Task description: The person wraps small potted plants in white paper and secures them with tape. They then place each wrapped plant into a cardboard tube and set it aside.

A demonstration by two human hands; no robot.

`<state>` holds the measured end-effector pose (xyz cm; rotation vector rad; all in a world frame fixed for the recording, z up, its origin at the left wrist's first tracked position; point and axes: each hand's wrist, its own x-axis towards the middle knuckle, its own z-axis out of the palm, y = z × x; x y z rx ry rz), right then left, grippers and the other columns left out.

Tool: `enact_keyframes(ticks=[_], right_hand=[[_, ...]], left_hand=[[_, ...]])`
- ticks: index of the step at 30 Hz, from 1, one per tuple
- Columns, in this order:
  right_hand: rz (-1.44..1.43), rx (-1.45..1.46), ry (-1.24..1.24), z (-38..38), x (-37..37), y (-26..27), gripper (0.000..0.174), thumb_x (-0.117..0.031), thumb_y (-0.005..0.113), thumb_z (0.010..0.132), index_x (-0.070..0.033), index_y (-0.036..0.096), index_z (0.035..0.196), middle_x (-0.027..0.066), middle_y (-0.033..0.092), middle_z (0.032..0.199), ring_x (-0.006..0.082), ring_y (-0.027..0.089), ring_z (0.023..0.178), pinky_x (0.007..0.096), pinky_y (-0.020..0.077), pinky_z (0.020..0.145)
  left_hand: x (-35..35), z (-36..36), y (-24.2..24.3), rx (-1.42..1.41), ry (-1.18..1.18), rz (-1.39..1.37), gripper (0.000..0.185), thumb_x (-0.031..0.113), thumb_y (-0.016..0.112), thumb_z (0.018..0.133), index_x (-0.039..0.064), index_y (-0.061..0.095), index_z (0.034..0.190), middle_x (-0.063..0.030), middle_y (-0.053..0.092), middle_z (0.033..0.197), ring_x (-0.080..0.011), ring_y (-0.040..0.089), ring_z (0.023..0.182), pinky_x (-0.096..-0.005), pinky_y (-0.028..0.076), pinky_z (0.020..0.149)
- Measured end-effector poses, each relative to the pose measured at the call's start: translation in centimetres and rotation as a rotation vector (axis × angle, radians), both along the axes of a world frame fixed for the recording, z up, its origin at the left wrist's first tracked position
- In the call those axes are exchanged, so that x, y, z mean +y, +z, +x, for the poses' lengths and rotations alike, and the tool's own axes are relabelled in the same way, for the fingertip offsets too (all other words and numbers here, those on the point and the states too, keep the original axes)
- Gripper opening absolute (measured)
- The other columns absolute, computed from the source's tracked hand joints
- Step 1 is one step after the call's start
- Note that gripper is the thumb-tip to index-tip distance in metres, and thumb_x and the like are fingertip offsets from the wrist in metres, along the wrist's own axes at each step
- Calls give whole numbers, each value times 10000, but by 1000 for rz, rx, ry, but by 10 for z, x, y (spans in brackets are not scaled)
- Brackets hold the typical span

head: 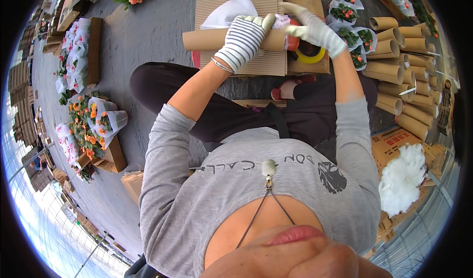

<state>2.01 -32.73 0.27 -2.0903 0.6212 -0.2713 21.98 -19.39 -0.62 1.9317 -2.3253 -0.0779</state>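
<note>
My left hand (248, 37), in a striped knit glove, is closed around a brown cardboard tube (207, 39) lying sideways over a stack of corrugated cardboard sheets (258, 65). White wrapping (236, 10) shows beyond the tube's left part. At the tube's right end are a red-orange pot base (293, 36) and some crinkled white wrap. My right hand (312, 30), also gloved, is beside that end with fingers spread, slightly blurred; it does not appear to hold anything. Below it a roll of yellow tape (310, 58) rests on a cardboard box (325, 65).
Many rolled cardboard tubes (388, 71) stand at the right, beside wrapped potted flowers (343, 12). A carton (388, 141) with white fluffy filling (402, 182) is at lower right. More wrapped flowers (77, 52) and orange-flowered plants (87, 126) are on the floor at left.
</note>
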Motion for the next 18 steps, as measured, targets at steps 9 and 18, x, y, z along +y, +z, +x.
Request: enact_keyframes(ticks=[9, 18], right_hand=[[-509, 770, -225, -40, 70, -77, 543, -472, 788, 775, -31, 699, 1081, 215, 717, 1048, 341, 655, 1108, 425, 395, 1118], [347, -556, -584, -76, 89, 61, 516, -396, 461, 1074, 16, 703, 880, 125, 740, 808, 176, 706, 726, 316, 573, 737]], left_hand=[[-1, 2, 5, 36, -1, 14, 961, 320, 907, 634, 70, 454, 1444, -136, 699, 1128, -319, 665, 1067, -426, 511, 927], [0, 4, -1, 25, -13, -67, 859, 308, 908, 641, 95, 486, 1358, -126, 720, 1018, -309, 702, 966, -422, 531, 826]])
